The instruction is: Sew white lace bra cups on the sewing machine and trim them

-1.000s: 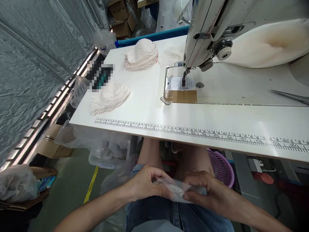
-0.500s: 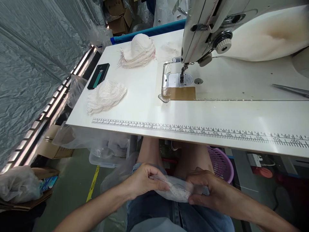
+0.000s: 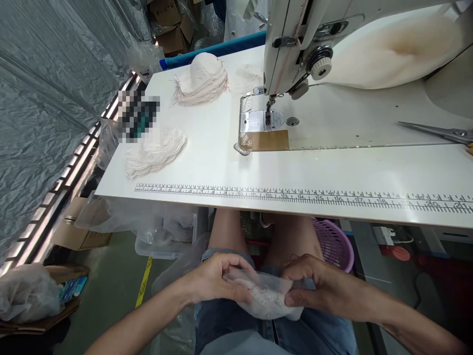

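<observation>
Above my lap, my left hand (image 3: 225,278) and my right hand (image 3: 305,281) pinch the two ends of a clear plastic bag (image 3: 275,281). White lace (image 3: 264,298) shows through its thin film; whether the lace lies wholly inside I cannot tell. Each thumb presses on the near side, with the fingers curled behind and partly hidden. On the table (image 3: 207,167) above my hands lies a stack of white knitted-looking lace pieces (image 3: 157,153). Farther back is a pile of white rounded fabric cups (image 3: 203,79) with reddish thread ends.
A sewing machine (image 3: 290,54) stands at the back right, with scissors (image 3: 432,130) beside it. A printed ruler (image 3: 295,196) runs along the table's front edge. Below are a purple basket (image 3: 334,246) and a clear plastic bin (image 3: 162,246). A pixelated patch covers a dark object (image 3: 142,118) at left.
The bag is turned slightly and sags lower between my hands, showing more of the lace. Both hands keep their grip. The view has shifted a little to the right.
</observation>
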Demonstrator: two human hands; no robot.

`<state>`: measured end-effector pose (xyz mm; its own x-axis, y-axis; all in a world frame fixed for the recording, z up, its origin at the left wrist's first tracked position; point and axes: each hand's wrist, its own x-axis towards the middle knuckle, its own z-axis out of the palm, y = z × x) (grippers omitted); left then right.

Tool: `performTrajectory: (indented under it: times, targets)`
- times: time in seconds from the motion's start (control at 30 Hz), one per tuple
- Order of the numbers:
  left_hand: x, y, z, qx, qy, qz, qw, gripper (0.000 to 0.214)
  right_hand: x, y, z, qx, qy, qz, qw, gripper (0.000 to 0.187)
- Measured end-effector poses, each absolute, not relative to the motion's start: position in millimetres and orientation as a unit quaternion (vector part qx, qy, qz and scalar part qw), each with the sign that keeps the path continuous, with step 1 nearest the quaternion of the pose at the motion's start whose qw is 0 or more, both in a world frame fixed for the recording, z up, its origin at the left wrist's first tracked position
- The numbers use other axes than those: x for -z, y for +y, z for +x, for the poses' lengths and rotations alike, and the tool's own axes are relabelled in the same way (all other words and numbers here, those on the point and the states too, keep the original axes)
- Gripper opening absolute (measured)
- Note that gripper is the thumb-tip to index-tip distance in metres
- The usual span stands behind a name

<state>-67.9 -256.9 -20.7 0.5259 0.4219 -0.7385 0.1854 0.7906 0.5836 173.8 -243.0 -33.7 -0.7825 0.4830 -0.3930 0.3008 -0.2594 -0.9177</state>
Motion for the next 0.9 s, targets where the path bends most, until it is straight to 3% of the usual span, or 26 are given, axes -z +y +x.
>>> performTrajectory:
  times: [0.07, 0.2, 0.73, 0.9]
  targets:
    - [18.7, -253.2, -63.9, -0.036, 0.464, 0.358, 0.810, 0.052, 31.7, -243.1, 171.8, -0.719, -0.614, -0.322, 0.059, 0.036]
    - [17.6, -248.2, -57.3, 0.003, 0.453, 0.423, 0.785, 0.038, 31.0, -243.9, 173.3, -0.689, -0.643, -0.333, 0.045, 0.041]
    - [21.5, -248.0, -69.4, -0.014, 0.475, 0.378, 0.795, 0.030, 33.4, -238.8, 196.4, -0.771, -0.561, -0.302, 0.025, 0.027]
    - [22.0, -248.9, -68.2, -0.045, 0.494, 0.347, 0.796, 0.030, 36.6, -246.8, 191.0, -0.722, -0.596, -0.348, 0.054, 0.028]
